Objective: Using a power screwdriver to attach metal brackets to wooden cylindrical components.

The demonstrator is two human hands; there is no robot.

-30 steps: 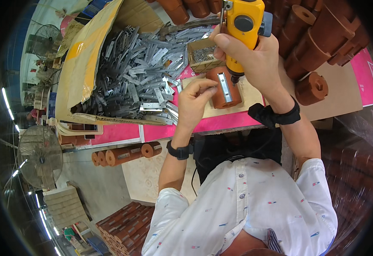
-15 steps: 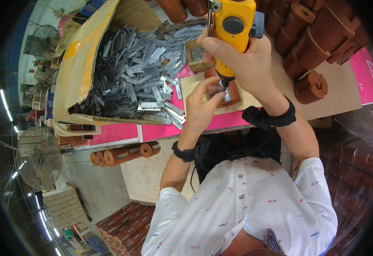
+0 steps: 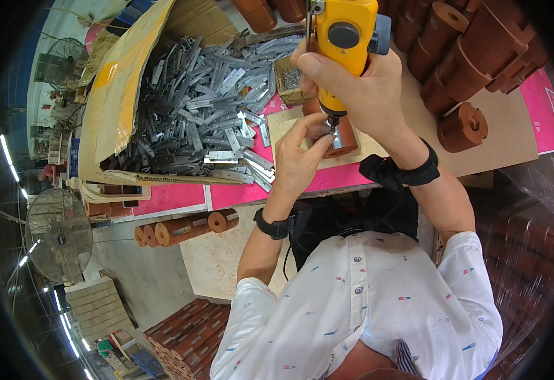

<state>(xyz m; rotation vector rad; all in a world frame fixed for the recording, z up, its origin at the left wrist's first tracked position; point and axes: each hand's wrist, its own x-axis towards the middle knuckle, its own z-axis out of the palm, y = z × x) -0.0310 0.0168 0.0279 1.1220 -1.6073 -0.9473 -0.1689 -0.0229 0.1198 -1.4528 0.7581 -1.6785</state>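
Note:
My right hand (image 3: 369,85) is wrapped around a yellow and black power screwdriver (image 3: 353,57), its bit pointing down. Under the bit lies a reddish-brown hollow cylinder (image 3: 347,140) on its side, with a silver metal strip (image 3: 336,140) along its top. My left hand (image 3: 299,149) has thumb and fingers pinched together at the bit's tip, over the strip; what they pinch is too small and hidden to make out. The cylinder rests on a pale board (image 3: 281,126) on the pink-covered table.
To the left a torn cardboard box (image 3: 121,82) spills many metal strips (image 3: 207,104). A small box of screws (image 3: 291,79) stands behind the cylinder. More brown cylinders (image 3: 443,28) are piled at the right, one standing alone (image 3: 462,128). Several lie on a ledge (image 3: 182,230) below the table's edge.
The screwdriver and my right hand have shifted very slightly. My left hand keeps its pinch at the bit's tip, and the cylinder stays in place.

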